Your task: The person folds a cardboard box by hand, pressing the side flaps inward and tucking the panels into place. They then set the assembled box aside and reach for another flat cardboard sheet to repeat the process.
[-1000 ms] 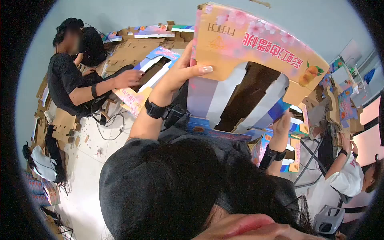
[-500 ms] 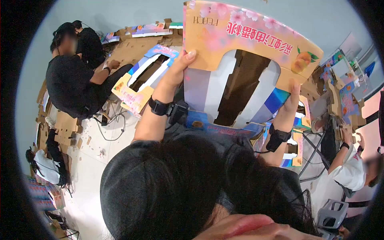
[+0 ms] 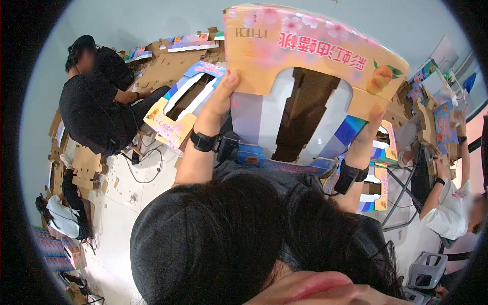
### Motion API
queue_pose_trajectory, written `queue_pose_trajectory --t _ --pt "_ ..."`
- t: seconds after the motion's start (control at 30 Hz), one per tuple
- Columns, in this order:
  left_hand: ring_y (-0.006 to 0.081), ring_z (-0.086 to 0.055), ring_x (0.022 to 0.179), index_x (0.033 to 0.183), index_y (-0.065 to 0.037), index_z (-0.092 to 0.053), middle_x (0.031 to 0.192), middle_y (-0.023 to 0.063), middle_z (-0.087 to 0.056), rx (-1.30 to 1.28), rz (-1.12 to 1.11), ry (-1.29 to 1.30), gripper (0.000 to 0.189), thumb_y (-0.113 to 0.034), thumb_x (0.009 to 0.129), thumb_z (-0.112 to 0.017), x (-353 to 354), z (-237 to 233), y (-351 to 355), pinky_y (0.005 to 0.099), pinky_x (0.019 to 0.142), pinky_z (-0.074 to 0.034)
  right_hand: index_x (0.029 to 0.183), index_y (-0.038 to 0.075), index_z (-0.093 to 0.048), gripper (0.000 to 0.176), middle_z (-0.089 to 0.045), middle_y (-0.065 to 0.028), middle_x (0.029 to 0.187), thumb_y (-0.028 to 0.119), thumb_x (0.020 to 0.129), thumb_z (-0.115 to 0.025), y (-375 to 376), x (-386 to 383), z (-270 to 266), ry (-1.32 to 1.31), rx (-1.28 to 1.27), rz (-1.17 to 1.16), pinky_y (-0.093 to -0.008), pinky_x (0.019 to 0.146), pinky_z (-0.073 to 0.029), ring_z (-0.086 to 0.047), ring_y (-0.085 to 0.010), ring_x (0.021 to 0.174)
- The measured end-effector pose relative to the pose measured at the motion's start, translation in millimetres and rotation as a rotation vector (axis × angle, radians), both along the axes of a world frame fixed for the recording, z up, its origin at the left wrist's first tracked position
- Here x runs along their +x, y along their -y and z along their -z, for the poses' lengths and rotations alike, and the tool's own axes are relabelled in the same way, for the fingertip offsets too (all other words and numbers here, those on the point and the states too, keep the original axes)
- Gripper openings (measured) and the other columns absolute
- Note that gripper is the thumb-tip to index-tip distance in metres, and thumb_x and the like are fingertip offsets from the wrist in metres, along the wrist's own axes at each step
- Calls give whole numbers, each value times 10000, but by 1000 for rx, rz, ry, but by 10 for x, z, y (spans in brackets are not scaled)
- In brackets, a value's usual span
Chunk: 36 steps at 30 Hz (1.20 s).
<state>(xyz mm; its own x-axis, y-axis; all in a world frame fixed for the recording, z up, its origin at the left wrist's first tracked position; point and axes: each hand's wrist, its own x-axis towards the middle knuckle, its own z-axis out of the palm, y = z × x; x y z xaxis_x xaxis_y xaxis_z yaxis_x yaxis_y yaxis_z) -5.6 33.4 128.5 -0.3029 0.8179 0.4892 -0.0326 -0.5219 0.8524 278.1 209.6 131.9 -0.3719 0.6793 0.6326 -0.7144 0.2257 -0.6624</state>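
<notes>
A printed cardboard box (image 3: 315, 56), orange and pink with blossoms, a peach picture and upside-down lettering, is held up in front of me. Its large cut-out shows white inner flaps and a dark brown gap between them. My left hand (image 3: 221, 94) grips the box's left side, thumb on the front edge. On the right side, my right hand (image 3: 373, 122) holds the lower corner, its fingers partly hidden by the box. Both wrists wear black straps with small devices.
A similar box (image 3: 165, 119) stands left of my left arm; more boxes (image 3: 378, 190) are stacked at right. Flat cardboard (image 3: 157, 68) lies behind. People in black (image 3: 94, 107) and white (image 3: 63, 213) are at left, another in white (image 3: 447, 216) at right. A grey stool (image 3: 427, 269) stands lower right.
The held box and both hands have shifted slightly left and down in view. The person in black at left has straightened a little, and the person at right has raised an arm.
</notes>
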Motion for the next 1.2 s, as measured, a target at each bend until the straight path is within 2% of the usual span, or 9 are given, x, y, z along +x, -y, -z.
queue_pose_trajectory --t 0.1,0.17,0.3,0.4,0.6,0.7,0.8,1.0,1.2 --pt "202 -483 1278 1472 -9 -316 1414 110 -479 32 53 -54 759 -535 954 -493 -164 83 -16 339 1067 -374 1445 36 -353 582 -513 -98 1344 449 1037 -376 -114 -13 24 24 -20 7 -340 977 -468 -540 -183 1190" --pt "200 -496 1265 1468 -13 -325 1399 106 -494 16 24 2 727 -518 967 -477 -119 67 28 339 1057 -388 1440 42 -370 531 -514 -87 1346 413 1071 -276 -89 -75 35 87 5 171 -329 990 -456 -534 -172 1191" --pt "203 -499 1265 1479 -31 -308 1396 103 -495 14 -40 71 703 -502 980 -461 -33 52 63 340 1049 -402 1423 37 -393 525 -521 -94 1332 410 1074 -268 -38 -48 72 111 -75 126 -320 995 -443 -533 -185 1190" --pt "206 -489 1275 1491 -50 -290 1411 102 -476 77 -14 34 712 -514 978 -461 -114 143 24 343 1048 -405 1370 33 -442 550 -593 -80 1221 466 1058 -307 29 -21 38 203 -133 264 -313 897 -509 -604 -179 1061" --pt "204 -465 1292 1499 -64 -283 1441 102 -439 183 -33 20 742 -548 966 -461 -81 149 -30 341 1050 -401 1288 -24 -517 473 -616 -91 1148 355 1077 -329 -42 70 -5 386 122 532 -285 881 -480 -585 -151 1034" --pt "201 -454 1297 1504 -64 -281 1442 99 -437 174 -84 -6 736 -545 972 -445 -67 157 -66 339 1063 -381 1212 -56 -570 416 -642 -87 1056 278 1076 -363 66 54 -88 354 127 586 -273 865 -437 -562 -138 955" --pt "202 -430 1317 1507 -60 -280 1447 101 -431 122 -133 -5 701 -515 991 -412 36 53 -31 343 1086 -347 1201 -64 -558 397 -633 -85 1100 254 1076 -356 69 61 -91 400 171 654 -264 842 -469 -584 -124 972" --pt "212 -402 1339 1482 -17 -324 1448 117 -435 166 -167 -76 631 -439 1015 -367 -28 76 -81 345 1108 -304 1162 -64 -580 382 -651 -63 1016 233 1079 -355 43 69 -96 394 300 711 -234 815 -453 -579 -100 917" --pt "226 -402 1344 1458 8 -367 1451 137 -433 167 -194 -181 635 -442 1009 -361 -104 107 -53 345 1105 -308 1120 -59 -600 364 -668 -128 969 191 1069 -341 126 96 -149 449 316 795 -300 812 -459 -610 -180 883"
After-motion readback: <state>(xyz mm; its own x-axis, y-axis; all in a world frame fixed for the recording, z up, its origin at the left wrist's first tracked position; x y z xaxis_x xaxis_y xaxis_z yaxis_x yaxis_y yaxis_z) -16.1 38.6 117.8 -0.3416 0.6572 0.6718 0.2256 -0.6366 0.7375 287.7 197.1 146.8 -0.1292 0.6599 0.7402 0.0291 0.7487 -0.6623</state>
